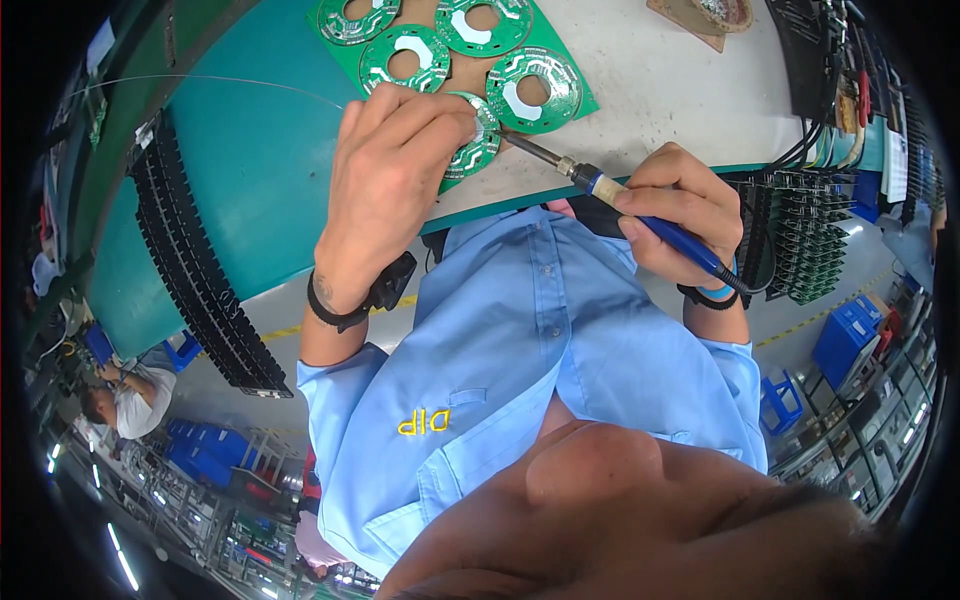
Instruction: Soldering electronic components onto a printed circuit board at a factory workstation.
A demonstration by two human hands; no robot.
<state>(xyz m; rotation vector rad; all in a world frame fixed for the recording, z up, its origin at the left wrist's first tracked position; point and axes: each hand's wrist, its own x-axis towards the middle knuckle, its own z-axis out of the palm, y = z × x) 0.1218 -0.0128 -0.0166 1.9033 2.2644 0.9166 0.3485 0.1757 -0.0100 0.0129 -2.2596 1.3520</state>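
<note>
My right hand (685,212) grips a soldering iron (640,207) with a blue handle, held like a pen. Its metal tip meets the right edge of a round green circuit board (484,150), or hovers very close to it. Over that same board lies my left hand (388,165), fingers curled and pinched and covering the board's left part. A thin solder wire (250,84) runs in from the left to my left hand; the pinch point itself is hidden. Other round boards (535,90) with white patches and centre holes sit beside it in one green panel.
The panel rests on a pale work surface (640,90) edged by a teal mat (240,190). A black slotted rack (195,260) stands left. On the right are cables, tools and stacked circuit boards (810,240). A small round dish (728,12) sits at the back. Another person (140,400) works far left.
</note>
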